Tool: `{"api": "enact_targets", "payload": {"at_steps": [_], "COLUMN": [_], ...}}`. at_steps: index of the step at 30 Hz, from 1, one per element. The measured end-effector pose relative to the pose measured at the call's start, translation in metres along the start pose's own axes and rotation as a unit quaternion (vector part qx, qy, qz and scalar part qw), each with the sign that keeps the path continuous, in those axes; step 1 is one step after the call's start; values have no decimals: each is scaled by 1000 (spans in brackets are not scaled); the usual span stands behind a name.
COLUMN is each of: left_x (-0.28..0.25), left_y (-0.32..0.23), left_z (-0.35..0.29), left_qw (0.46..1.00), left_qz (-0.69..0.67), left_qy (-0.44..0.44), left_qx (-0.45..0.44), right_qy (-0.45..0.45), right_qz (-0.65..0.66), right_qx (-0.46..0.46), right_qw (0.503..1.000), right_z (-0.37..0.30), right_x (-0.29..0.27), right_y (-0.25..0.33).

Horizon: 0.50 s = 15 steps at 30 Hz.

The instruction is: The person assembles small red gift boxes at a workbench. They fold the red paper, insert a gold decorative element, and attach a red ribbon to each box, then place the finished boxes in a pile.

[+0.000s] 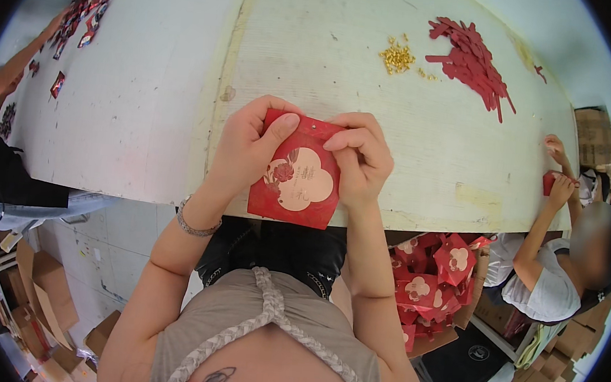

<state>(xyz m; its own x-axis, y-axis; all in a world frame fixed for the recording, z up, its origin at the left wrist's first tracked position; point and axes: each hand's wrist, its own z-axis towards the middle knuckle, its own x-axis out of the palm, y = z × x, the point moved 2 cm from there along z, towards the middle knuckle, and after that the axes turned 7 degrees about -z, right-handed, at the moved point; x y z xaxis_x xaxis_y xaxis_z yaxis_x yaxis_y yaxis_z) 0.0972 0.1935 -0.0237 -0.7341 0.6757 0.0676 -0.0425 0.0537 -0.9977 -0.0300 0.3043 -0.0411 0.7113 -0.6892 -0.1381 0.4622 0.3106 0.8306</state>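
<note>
Between my two hands is a red paper gift box (302, 180) with a pale flower-shaped panel and a printed flower on its front. It stands at the near edge of the white table. My left hand (256, 137) grips its upper left side, with the thumb laid over the front near the top. At the upper right corner, my right hand (363, 154) pinches the box with curled fingers. A small metallic dot shows near the middle of its top edge. The back of the box is hidden.
On the white table (147, 99) lie a pile of gold fasteners (396, 57) and a heap of red strips (470, 60). Wrapped candies (82, 19) lie far left beside another person's arm. A carton of red boxes (431, 280) stands low right, near a seated person (553, 275).
</note>
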Motion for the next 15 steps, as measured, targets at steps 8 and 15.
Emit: {"api": "enact_targets", "payload": {"at_steps": [8,15], "left_x": [-18,44], "left_y": [-10,-9], "left_z": [8,-1], "left_qw": [980,969], "left_qz": [-7,58], "left_qy": [60,-6], "left_qx": [190,240], "right_qy": [48,-79], "right_qz": [-125,-275], "right_qx": [84,-180], "right_qw": [987,941], "right_z": [5,10], "right_x": [-16,14], "right_y": [25,21]}}
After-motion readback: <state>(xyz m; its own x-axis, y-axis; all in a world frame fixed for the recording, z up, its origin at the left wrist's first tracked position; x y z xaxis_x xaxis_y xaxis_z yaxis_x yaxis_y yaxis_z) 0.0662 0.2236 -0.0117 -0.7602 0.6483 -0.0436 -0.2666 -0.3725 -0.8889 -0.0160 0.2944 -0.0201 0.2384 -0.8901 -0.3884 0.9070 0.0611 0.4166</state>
